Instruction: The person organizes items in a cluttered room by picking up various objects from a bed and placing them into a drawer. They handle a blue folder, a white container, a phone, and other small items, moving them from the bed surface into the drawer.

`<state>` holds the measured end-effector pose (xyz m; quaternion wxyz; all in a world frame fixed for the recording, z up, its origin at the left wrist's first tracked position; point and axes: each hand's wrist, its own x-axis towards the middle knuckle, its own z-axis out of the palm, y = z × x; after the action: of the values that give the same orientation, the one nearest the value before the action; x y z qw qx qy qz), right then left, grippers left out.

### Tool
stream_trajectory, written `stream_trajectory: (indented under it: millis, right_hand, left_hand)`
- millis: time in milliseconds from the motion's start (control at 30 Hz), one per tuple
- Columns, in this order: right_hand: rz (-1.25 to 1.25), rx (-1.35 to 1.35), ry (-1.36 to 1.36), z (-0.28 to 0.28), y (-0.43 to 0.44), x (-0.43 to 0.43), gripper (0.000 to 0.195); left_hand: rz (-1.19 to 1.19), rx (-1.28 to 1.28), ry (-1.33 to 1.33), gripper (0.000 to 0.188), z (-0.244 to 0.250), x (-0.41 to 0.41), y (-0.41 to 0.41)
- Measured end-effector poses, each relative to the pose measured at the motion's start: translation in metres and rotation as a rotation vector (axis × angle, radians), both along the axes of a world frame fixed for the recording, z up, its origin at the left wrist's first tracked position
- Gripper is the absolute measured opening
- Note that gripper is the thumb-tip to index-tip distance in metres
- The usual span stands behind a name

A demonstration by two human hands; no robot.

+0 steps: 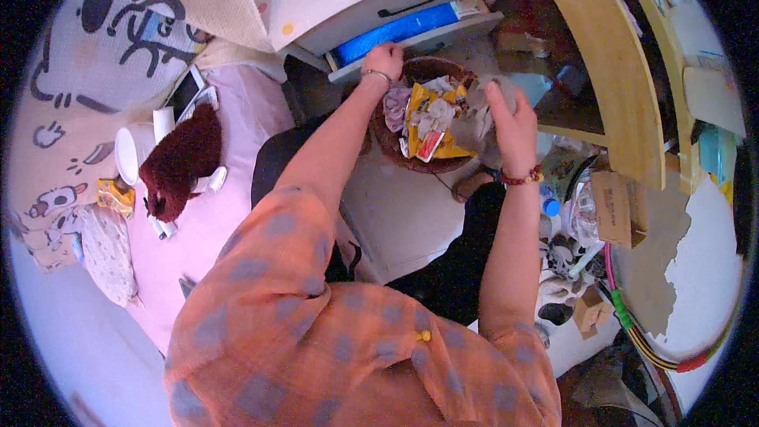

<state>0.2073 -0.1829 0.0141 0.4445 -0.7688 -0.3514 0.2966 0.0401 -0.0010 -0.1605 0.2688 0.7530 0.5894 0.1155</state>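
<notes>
A round brown bin [391, 151] stands on the floor between my knees and an open drawer, filled with crumpled tissues [436, 115] and yellow wrappers [418, 98]. A red and white packet [430, 146] lies on top. My left hand [383, 63] is at the bin's far left rim, beside the drawer front [468, 32]; its fingers are curled, and whether they grip the rim or the drawer is not plain. At the bin's right side, my right hand [511, 124] has hold of a translucent, thin plastic item [483, 124], blurred and partly hidden by the fingers. Something blue lies in the drawer.
A pink-covered surface [261, 101] at left bears a dark red plush item [184, 160], a white cup [127, 156] and a yellow packet [115, 197]. To the right are curved wooden boards [628, 71], a cardboard box [619, 209], a blue-capped bottle [550, 207] and a hula hoop [622, 311].
</notes>
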Motion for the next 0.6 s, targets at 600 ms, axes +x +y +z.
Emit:
stream_trajectory:
  millis: [600]
  right_hand:
    - [0.054,0.233,0.667,-0.029,-0.02,0.044,0.045]
  left_hand:
    - [-0.175,-0.422,-0.277,0.056,0.025,0.037,0.02]
